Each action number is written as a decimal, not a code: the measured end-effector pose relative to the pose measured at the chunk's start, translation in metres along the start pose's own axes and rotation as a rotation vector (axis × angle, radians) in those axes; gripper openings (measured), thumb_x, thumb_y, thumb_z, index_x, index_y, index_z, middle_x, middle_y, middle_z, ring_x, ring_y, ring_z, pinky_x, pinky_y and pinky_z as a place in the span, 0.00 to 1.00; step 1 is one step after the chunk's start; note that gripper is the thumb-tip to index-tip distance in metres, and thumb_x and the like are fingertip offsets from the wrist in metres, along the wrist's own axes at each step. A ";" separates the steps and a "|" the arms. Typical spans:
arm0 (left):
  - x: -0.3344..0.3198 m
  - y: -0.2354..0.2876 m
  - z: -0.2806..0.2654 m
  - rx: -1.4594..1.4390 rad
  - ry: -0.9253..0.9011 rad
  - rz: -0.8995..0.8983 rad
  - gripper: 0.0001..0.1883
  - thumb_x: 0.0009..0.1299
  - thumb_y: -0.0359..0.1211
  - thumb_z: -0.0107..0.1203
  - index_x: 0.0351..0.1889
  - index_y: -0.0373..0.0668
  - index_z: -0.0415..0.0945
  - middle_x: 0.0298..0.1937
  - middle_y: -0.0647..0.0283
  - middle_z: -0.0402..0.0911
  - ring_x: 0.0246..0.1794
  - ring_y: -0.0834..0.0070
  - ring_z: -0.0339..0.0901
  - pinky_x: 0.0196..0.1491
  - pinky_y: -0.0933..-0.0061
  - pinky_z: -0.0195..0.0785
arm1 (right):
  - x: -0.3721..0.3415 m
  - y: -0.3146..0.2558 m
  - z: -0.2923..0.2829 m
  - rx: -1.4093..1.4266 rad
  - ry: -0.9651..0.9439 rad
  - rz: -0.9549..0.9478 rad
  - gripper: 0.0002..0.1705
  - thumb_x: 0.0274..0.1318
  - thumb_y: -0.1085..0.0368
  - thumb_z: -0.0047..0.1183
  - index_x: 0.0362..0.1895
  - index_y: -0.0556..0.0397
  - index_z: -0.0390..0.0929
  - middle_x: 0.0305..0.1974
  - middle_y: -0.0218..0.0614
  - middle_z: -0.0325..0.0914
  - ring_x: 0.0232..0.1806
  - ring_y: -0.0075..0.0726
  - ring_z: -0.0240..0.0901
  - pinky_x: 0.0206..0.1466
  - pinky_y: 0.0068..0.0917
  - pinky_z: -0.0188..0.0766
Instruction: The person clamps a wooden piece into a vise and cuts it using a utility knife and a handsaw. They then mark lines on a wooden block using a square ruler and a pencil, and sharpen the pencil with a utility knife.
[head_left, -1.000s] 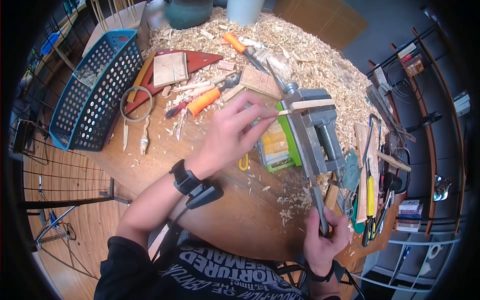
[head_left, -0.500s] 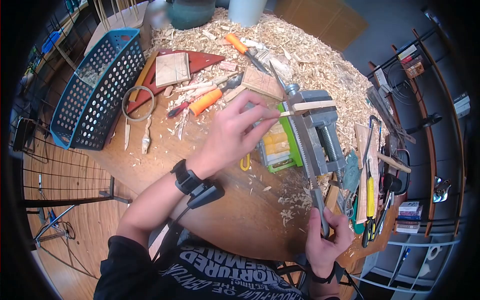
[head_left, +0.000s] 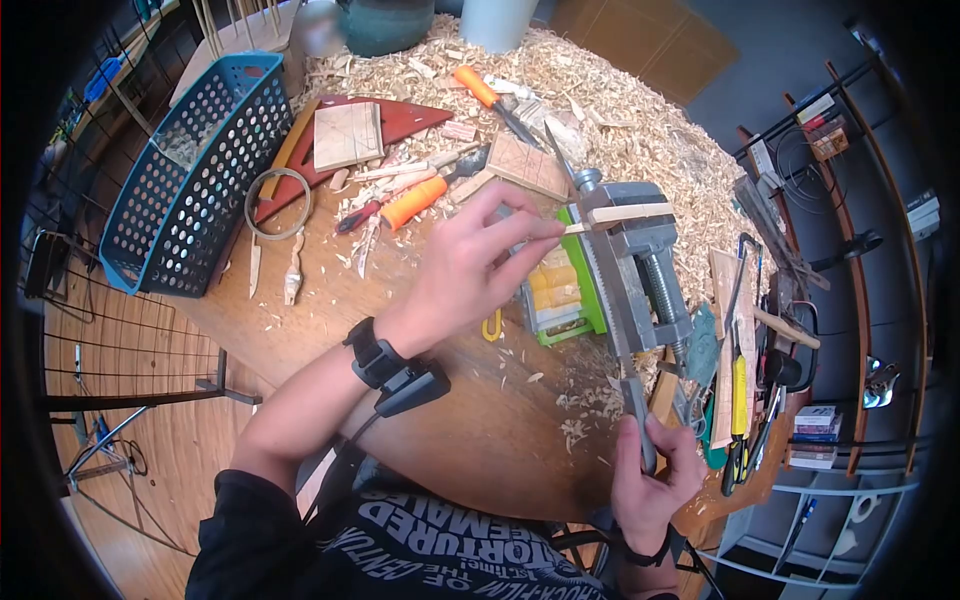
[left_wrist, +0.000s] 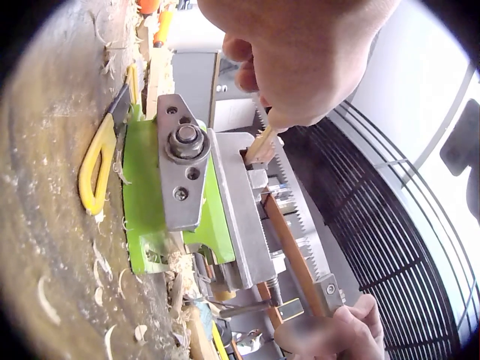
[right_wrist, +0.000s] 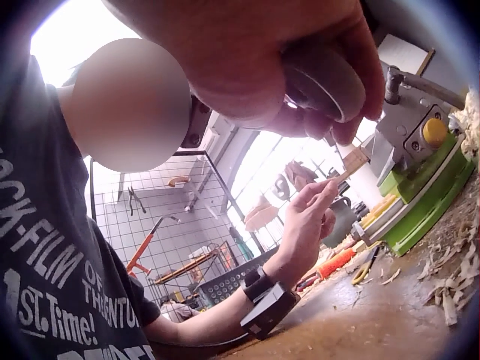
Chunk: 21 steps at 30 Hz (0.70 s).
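A grey metal vise (head_left: 640,235) on a green base holds a pale wooden strip (head_left: 630,212) across its top. My left hand (head_left: 465,265) pinches the strip's thin left end between thumb and fingertips. My right hand (head_left: 652,480) grips the grey handle (head_left: 638,415) of a saw, whose toothed blade (head_left: 608,290) runs along the vise's left side and crosses the strip. In the left wrist view the saw teeth (left_wrist: 289,187) show beside the strip (left_wrist: 261,144). The right wrist view has my right hand (right_wrist: 292,67) curled round the handle (right_wrist: 326,79).
A blue perforated basket (head_left: 215,160) stands at the left. Near it lie a red triangle (head_left: 405,120), a ring (head_left: 262,232) and orange-handled tools (head_left: 412,203). Wood shavings (head_left: 620,110) cover the back. Yellow-handled tools (head_left: 740,390) lie right of the vise.
The head view has shifted slightly, so the table items sit a little further right. Both hands keep their hold on the strip and the saw.
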<state>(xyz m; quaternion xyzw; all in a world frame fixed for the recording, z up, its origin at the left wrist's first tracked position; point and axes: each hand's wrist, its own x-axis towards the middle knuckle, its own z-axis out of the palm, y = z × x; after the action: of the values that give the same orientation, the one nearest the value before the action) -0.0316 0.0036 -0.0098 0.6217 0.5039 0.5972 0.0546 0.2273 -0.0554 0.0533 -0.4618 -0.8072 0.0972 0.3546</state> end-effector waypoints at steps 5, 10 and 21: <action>0.000 -0.001 0.000 0.014 0.007 0.012 0.07 0.65 0.22 0.63 0.41 0.40 0.84 0.41 0.65 0.76 0.25 0.86 0.69 0.23 0.82 0.61 | -0.005 0.007 0.005 0.030 0.009 0.044 0.10 0.45 0.74 0.69 0.30 0.60 0.79 0.20 0.41 0.78 0.18 0.39 0.77 0.25 0.26 0.68; 0.001 -0.001 -0.001 0.005 -0.007 0.020 0.07 0.66 0.23 0.63 0.41 0.40 0.83 0.38 0.65 0.78 0.24 0.84 0.70 0.23 0.81 0.61 | 0.000 0.001 0.003 -0.041 0.015 0.006 0.10 0.44 0.74 0.69 0.29 0.59 0.79 0.20 0.39 0.78 0.19 0.38 0.77 0.25 0.26 0.68; -0.001 0.003 0.003 0.023 -0.001 0.008 0.07 0.66 0.23 0.62 0.41 0.38 0.83 0.35 0.63 0.79 0.22 0.82 0.70 0.22 0.80 0.61 | 0.004 -0.002 0.006 0.017 0.030 0.009 0.10 0.45 0.74 0.70 0.29 0.60 0.79 0.21 0.40 0.79 0.20 0.37 0.77 0.26 0.26 0.68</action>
<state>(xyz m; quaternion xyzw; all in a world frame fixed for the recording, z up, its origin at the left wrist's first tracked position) -0.0277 0.0033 -0.0093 0.6248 0.5083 0.5910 0.0452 0.2207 -0.0518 0.0517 -0.4637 -0.7989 0.0988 0.3702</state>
